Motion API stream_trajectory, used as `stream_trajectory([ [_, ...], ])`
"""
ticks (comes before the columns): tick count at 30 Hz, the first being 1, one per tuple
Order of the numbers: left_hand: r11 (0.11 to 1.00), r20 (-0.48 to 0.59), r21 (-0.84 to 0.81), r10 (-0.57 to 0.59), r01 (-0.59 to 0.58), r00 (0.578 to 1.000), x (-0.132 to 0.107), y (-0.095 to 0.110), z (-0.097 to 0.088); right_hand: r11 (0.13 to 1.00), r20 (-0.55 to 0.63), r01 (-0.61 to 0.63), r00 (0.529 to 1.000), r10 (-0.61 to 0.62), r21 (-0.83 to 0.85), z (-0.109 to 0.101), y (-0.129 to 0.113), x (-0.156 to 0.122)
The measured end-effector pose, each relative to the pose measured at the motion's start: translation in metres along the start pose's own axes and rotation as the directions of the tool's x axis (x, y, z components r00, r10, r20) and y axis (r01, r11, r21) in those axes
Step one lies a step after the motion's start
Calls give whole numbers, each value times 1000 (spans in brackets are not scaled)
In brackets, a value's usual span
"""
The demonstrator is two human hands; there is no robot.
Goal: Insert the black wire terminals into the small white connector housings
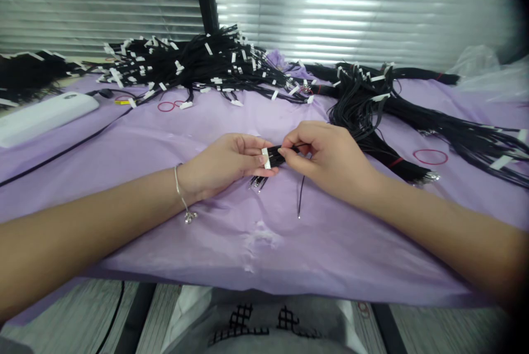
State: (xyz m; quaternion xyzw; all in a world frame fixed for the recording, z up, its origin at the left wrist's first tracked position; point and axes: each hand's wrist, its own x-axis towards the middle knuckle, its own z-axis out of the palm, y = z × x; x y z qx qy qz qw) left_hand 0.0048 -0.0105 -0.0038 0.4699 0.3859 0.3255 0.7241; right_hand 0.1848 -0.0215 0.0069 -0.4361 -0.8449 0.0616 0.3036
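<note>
Between finger and thumb, my left hand (pixel 227 164) grips a white connector (pixel 266 158) with black wires running out to its right. My right hand (pixel 326 150) pinches black wires (pixel 276 155) close beside that connector. One thin black wire (pixel 301 197) hangs from under my right hand, with a small shiny tip at its lower end. Several wire ends with metal terminals (pixel 257 183) stick out below my left fingers. The tips of my right fingers partly cover the wires there.
A big heap of black cables with white connectors (pixel 206 67) lies at the back. More cable bundles (pixel 372 144) lie at the right, near a red rubber band (pixel 430 156). At left is a white device (pixel 49 114) with a black cord. The purple table cover (pixel 185 255) has a torn patch.
</note>
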Motion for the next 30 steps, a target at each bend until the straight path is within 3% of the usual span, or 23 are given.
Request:
stream_trajectory([
  [9, 1000, 4, -11, 6, -6, 1000, 0, 0, -1, 1000, 32, 15, 999, -14, -17, -1, -2, 0],
  [17, 1000, 8, -6, -25, 25, 1000, 1, 0, -3, 999, 42, 15, 999, -16, 42, 12, 1, -2],
  [20, 999, 20, -23, -22, 22, 1000, 1, 0, -3, 995, 46, 97, 994, -96, -14, 1, 1, -1],
  [23, 997, 4, -80, 14, -13, 1000, 0, 1, -1, 952, 49, 268, 963, -264, -145, -21, 0, 2],
  [26, 990, -50, -133, 30, -36, 998, 0, 3, -1, 903, 209, 419, 895, -393, -93, -32, -2, 1],
  [30, 981, -71, -193, 7, -20, 997, 5, 7, -6, 909, 381, 410, 854, -354, -73, -11, -4, -4],
])
